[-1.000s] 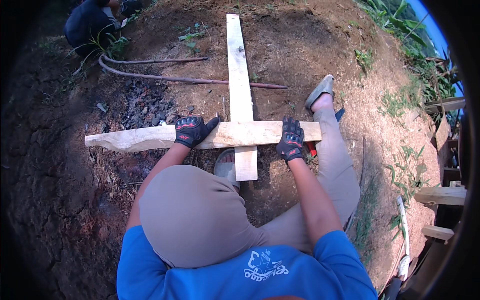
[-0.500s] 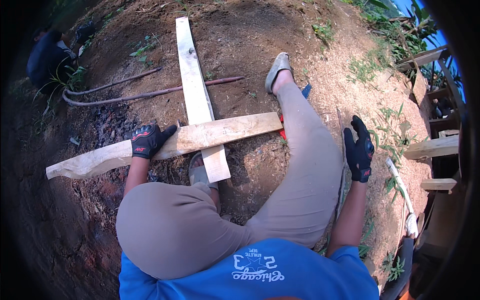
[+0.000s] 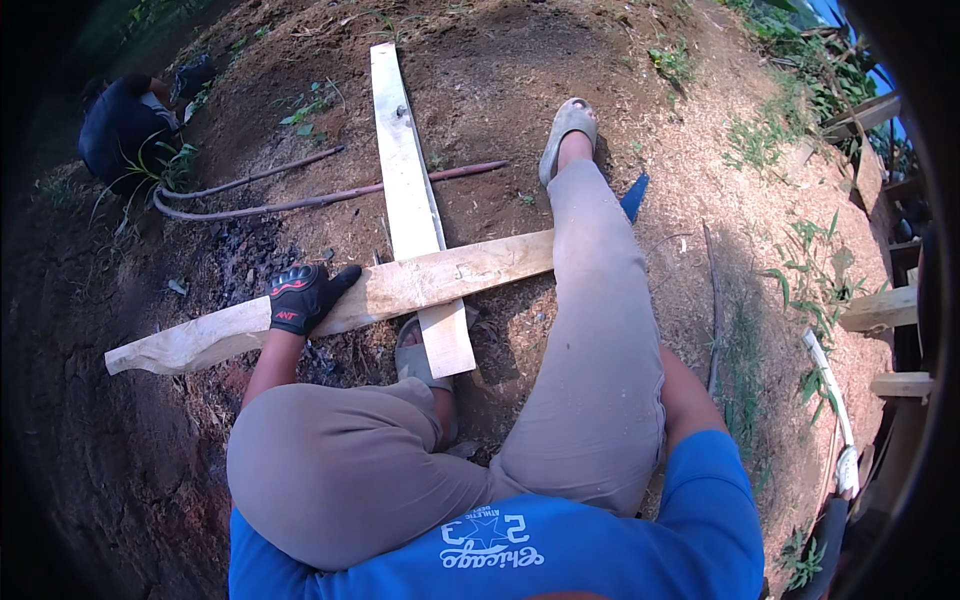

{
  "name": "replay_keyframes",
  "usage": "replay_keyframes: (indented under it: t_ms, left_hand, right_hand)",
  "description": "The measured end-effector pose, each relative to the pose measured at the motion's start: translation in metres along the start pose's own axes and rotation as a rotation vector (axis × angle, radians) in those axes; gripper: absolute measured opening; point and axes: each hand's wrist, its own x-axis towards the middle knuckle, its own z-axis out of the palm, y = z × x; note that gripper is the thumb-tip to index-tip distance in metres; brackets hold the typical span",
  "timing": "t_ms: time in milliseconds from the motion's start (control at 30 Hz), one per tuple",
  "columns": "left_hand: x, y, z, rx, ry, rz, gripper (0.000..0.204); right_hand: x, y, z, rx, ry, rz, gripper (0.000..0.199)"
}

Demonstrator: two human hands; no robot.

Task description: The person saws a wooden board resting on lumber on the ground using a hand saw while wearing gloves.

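Observation:
My left hand [image 3: 307, 297], in a black glove with red marks, grips a pale wooden plank [image 3: 440, 276], fingers over its far edge and thumb along its top. The plank lies crosswise on a second pale board [image 3: 405, 180], which runs away from me and has a dark knot or hole near its far end. My right arm [image 3: 690, 395] reaches down behind my right leg [image 3: 603, 300], so the right hand is hidden. A flat, pointed blue piece [image 3: 634, 197] sticks out past that leg; the rest of it is covered.
A bent brown rod [image 3: 250, 208] passes under the second board. At the far left a person in dark clothes [image 3: 125, 130] is low to the ground. A thin stick [image 3: 712, 300] lies right of my leg. Timber beams [image 3: 880, 309] stand at the right edge.
My right hand has gone from open beside the right leg to out of sight behind it. More of the blue piece shows, and the red piece is now covered. The left hand stays on the plank.

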Motion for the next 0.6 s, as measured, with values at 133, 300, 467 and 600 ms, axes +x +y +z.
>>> replay_keyframes:
  t_ms: [133, 300, 467, 600]
  left_hand:
    - [-0.002, 0.001, 0.008, -0.002, -0.051, 0.020, 0.080]
    - [0.007, 0.018, 0.021, -0.011, -0.033, 0.004, 0.080]
    - [0.030, 0.031, 0.045, -0.062, -0.013, 0.027, 0.078]
    - [0.041, 0.063, 0.050, -0.187, -0.024, -0.011, 0.069]
  right_hand:
    - [0.029, -0.020, 0.010, -0.023, 0.012, 0.025, 0.036]
    - [0.003, 0.022, 0.018, -0.068, 0.026, 0.001, 0.036]
    - [-0.168, 0.259, 0.012, -0.353, 0.036, 0.033, 0.038]
    - [-0.318, 0.313, -0.087, -0.030, 0.385, 0.347, 0.041]
